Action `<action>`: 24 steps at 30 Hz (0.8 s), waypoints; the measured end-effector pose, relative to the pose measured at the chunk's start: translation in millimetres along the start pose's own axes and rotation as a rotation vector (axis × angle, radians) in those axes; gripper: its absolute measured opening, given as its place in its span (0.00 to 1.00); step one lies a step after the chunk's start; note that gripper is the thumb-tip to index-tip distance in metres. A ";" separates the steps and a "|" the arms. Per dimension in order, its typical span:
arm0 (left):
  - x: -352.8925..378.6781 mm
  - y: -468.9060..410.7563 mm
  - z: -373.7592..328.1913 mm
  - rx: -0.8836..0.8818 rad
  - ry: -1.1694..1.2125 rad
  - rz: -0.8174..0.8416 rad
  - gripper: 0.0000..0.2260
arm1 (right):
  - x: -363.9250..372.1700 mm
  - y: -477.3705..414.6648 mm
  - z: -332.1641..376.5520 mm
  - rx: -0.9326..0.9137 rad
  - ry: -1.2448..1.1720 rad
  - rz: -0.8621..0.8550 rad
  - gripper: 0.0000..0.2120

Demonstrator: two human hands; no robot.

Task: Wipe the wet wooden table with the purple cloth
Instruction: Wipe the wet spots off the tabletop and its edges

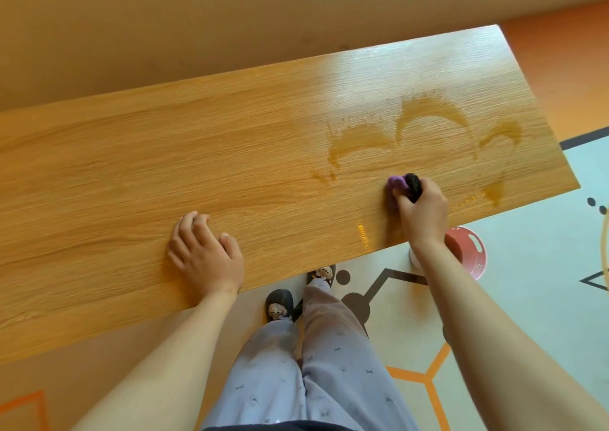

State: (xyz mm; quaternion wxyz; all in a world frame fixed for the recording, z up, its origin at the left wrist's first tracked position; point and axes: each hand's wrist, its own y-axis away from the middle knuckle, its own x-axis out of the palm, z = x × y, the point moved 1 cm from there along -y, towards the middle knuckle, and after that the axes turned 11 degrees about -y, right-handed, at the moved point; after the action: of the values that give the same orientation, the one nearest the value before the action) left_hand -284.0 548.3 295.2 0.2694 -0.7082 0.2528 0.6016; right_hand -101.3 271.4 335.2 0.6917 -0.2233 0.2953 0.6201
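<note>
Right hand clenched around purple cloth pressed on wooden table near its right front corner, left hand empty, fingers loosely curled, resting at front edge, wet streaks toward right end

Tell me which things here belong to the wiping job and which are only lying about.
Job: cloth in right hand; table; wet streaks; left hand resting on the table.
Lying about: pink bowl on the floor.

Light: bright and warm.
Glare: white shine on the table, far right.
Edges: bent, a bit blurry.
</note>
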 end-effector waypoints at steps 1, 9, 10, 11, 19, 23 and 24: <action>0.3 0.0 -0.2 -0.002 -0.003 0.002 0.19 | 5.5 1.8 4.0 0.021 0.000 -0.023 0.15; -1.6 0.7 -1.0 -0.010 -0.011 -0.014 0.19 | 93.8 57.5 75.2 -0.290 -0.085 0.387 0.09; -1.8 0.6 -1.5 -0.008 -0.012 -0.012 0.19 | 90.7 50.5 74.1 -0.300 -0.096 0.398 0.10; -1.9 0.4 -1.8 -0.003 -0.012 -0.010 0.19 | 84.4 39.7 69.7 -0.298 -0.101 0.383 0.10; -13.0 -23.4 -26.5 0.071 0.071 -0.005 0.19 | 13.6 -61.6 18.6 -0.060 0.011 0.071 0.11; -4.3 -64.6 -71.2 0.207 0.111 0.008 0.20 | 49.9 -27.1 45.7 -0.150 -0.008 0.184 0.08; -0.6 -75.8 -80.5 0.207 0.108 0.013 0.20 | 64.4 -11.7 55.3 -0.194 -0.027 0.259 0.07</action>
State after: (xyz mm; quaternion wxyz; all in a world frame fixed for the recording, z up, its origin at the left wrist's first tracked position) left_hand -174.8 548.2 312.3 0.3230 -0.7063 0.3324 0.5351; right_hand -78.8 353.9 330.5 0.5851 -0.2406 0.2510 0.7327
